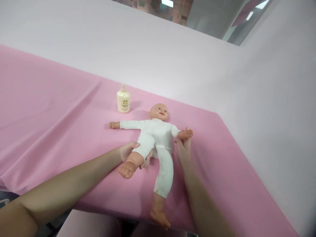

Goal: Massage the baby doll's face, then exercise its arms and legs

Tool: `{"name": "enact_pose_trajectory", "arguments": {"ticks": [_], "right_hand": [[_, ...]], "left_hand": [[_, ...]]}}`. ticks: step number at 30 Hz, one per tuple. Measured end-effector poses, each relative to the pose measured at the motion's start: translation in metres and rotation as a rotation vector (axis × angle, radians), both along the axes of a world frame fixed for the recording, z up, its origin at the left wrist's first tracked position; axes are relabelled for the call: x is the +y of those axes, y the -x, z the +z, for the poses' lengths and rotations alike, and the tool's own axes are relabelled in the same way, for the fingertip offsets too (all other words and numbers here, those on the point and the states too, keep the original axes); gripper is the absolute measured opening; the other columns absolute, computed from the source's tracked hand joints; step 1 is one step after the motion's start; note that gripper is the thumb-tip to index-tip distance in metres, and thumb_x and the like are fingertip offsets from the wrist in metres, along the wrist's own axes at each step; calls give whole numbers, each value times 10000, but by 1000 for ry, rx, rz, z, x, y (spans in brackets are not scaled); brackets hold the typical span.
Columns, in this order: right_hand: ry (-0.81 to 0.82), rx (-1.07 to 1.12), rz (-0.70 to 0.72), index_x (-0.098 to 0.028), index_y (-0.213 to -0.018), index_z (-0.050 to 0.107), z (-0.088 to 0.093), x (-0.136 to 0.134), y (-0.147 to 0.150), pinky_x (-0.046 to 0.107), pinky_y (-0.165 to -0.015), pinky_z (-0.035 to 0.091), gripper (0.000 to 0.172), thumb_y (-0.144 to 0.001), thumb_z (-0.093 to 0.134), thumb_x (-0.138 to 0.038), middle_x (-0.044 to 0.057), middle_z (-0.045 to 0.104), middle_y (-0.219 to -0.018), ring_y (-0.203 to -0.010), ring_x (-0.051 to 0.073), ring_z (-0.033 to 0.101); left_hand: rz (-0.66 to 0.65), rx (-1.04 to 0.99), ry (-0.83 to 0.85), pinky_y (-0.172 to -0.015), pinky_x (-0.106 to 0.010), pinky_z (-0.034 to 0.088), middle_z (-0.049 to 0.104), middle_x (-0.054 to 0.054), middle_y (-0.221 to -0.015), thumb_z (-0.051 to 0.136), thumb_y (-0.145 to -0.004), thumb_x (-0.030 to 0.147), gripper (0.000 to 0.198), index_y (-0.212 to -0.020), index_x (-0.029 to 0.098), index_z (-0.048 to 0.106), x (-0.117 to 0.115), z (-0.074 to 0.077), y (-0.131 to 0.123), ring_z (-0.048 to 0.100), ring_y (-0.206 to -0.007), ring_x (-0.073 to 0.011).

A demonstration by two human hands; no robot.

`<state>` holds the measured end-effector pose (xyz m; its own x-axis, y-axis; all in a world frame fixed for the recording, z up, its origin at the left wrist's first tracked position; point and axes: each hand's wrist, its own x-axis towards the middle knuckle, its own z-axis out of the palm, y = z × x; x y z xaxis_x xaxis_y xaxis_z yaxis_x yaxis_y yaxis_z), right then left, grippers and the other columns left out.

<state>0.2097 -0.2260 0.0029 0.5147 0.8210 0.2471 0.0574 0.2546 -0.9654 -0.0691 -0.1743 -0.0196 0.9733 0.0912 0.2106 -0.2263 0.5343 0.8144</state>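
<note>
On its back on the pink cloth lies a baby doll (158, 135) with a white cloth body and bare plastic head, hands and feet. My left hand (127, 151) is wrapped around the doll's leg on the left of the view, thumb on top and fingers showing beneath it; that leg is raised. My right hand (184, 149) grips the doll's arm on the right near its plastic forearm, with part of my fingers hidden behind the arm. The doll's other arm stretches out to the left, and its other leg points toward me.
A pump bottle (123, 100) of pale yellow liquid stands behind the doll's outstretched arm. Pink cloth (61, 115) covers the table, creased at the left. A white wall (98, 42) rises behind, with a window (207, 16) above.
</note>
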Motion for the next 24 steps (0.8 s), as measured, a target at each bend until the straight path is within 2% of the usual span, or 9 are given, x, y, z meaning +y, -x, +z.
{"name": "enact_pose_trajectory", "arguments": {"ticks": [3,5,6,9,14,19,24], "right_hand": [[2,-161,83,-289,-1283,741,2,-3,6,591,-1397,574,495,-889,906,-539,115,802,-1465,-1483,357,729],[19,-304,147,-294,-1233,786,6,-8,8,590,-1411,568,363,-940,863,-492,100,819,-1426,-1458,347,746],[30,-368,173,-300,-1263,809,8,-10,7,588,-1406,577,353,-954,845,-468,98,817,-1453,-1460,343,748],[51,-483,207,-317,-1371,838,12,-14,5,579,-1364,621,417,-972,806,-430,112,794,-1544,-1492,341,740],[23,-488,196,-301,-1380,835,9,-10,-1,584,-1352,625,425,-976,796,-430,124,808,-1519,-1462,339,751],[40,-385,150,-280,-1294,771,-1,-1,-8,634,-1339,623,434,-937,857,-512,116,831,-1383,-1380,356,770],[50,-200,129,-272,-1408,722,-14,7,-11,571,-1238,677,635,-901,892,-613,133,835,-1403,-1364,357,795]], "left_hand": [[2,-16,10,-979,-511,685,749,-31,-706,772,-862,958,765,-1011,207,766,2,-5,0,607,-641,-222],[8,1,-7,-956,-511,684,760,-41,-717,784,-856,967,780,-1012,203,767,2,-6,0,628,-642,-229],[8,11,-20,-945,-517,688,763,-43,-717,791,-848,977,789,-1006,205,763,3,-6,-1,633,-636,-231],[8,30,-53,-914,-528,708,761,-41,-707,799,-825,1009,809,-984,217,747,3,-4,-2,641,-625,-235],[-4,36,-61,-900,-507,712,772,-56,-729,812,-814,1025,840,-1002,208,762,6,-10,0,679,-635,-241],[-113,39,-106,-964,-573,744,773,-65,-702,867,-782,1017,852,-1024,203,795,5,-11,1,847,-793,-357],[-246,87,-183,-1018,-582,767,891,-163,-873,937,-790,903,741,-999,198,846,0,-1,1,926,-1066,-457]]}}
